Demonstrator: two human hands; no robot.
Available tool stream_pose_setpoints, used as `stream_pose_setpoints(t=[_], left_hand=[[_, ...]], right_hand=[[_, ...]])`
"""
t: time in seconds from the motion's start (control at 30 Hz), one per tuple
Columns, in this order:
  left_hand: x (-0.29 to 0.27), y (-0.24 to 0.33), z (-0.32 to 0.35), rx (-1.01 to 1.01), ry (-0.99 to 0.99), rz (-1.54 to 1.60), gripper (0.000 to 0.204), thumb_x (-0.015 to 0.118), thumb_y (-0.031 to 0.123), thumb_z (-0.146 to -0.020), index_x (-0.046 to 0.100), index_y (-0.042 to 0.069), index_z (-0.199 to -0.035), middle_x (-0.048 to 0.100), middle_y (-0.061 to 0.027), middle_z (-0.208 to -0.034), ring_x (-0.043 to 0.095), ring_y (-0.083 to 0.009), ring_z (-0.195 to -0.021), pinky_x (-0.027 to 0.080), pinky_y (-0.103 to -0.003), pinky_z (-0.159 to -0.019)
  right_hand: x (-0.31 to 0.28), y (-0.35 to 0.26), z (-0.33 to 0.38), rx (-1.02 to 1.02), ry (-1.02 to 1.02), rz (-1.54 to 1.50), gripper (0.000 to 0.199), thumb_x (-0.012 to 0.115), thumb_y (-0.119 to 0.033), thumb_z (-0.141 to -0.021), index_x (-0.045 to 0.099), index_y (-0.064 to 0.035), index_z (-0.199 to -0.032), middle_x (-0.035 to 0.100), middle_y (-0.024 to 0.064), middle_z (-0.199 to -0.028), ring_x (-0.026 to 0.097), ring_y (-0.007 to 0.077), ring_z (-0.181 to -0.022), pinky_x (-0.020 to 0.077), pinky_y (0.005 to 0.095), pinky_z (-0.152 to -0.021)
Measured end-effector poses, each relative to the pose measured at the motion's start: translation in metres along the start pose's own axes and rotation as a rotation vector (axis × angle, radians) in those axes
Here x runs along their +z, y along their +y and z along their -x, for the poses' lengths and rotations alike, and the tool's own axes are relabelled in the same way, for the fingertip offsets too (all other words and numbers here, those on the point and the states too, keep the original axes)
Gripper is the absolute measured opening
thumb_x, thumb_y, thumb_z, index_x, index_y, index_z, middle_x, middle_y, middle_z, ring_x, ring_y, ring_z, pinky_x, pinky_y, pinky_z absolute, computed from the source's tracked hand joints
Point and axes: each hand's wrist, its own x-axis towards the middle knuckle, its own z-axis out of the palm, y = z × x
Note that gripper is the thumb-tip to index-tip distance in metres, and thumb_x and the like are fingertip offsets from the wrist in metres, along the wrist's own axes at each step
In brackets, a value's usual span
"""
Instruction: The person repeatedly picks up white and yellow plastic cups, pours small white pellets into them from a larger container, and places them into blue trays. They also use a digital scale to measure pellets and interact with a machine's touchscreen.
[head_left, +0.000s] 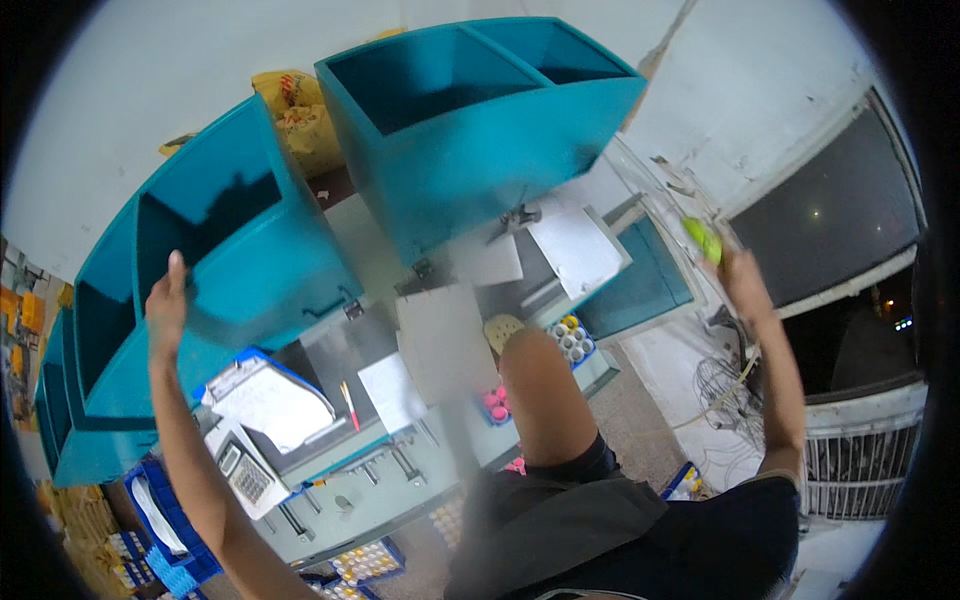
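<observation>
Hands point(168, 300) on shelf point(230, 250) — green object point(703, 238)

A grey metal tabletop point(375, 255) carries two teal compartment bins point(470, 120), loose white paper sheets point(575, 245) and a blue clipboard point(265, 395). A calculator point(245, 475) lies at its near edge, with a red pen point(350, 405) beside the papers.

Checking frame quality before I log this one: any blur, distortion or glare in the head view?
Head view: strong fisheye bending of the teal bins, black vignette at the rim; knee soft from closeness; right hand slightly blurred; lighting even, no glare; window dark.
</observation>
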Motion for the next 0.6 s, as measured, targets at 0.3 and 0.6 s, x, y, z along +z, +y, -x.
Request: stream_pose_setpoints(t=[0.3, 0.6], left_hand=[[-0.003, 0.01, -0.026, -0.368, -0.082, 0.108, 0.04, 0.061, 0.042, -0.095, 0.067, 0.007, -0.113, 0.064, -0.0058, -0.082, 0.059, -0.0123, -0.07, 0.045, -0.025, -0.061], [-0.007, -0.027, -0.007, -0.369, 0.069, -0.063, 0.057, 0.05, 0.056, -0.095, 0.063, 0.009, -0.126, 0.065, -0.0137, -0.097, 0.059, -0.021, -0.082, 0.047, -0.035, -0.073]], right_hand=[[0.028, -0.265, -0.429, -1.126, 0.113, 0.452, 0.03, 0.066, -0.022, -0.091, 0.063, -0.0134, -0.119, 0.069, 0.0104, -0.107, 0.069, 0.0248, -0.095, 0.0601, 0.0366, -0.076], [0.345, -0.343, -0.578, -1.303, -0.529, 0.489, 0.043, 0.062, -0.026, -0.094, 0.055, -0.0119, -0.134, 0.059, 0.0149, -0.131, 0.059, 0.0314, -0.118, 0.049, 0.0477, -0.1]])
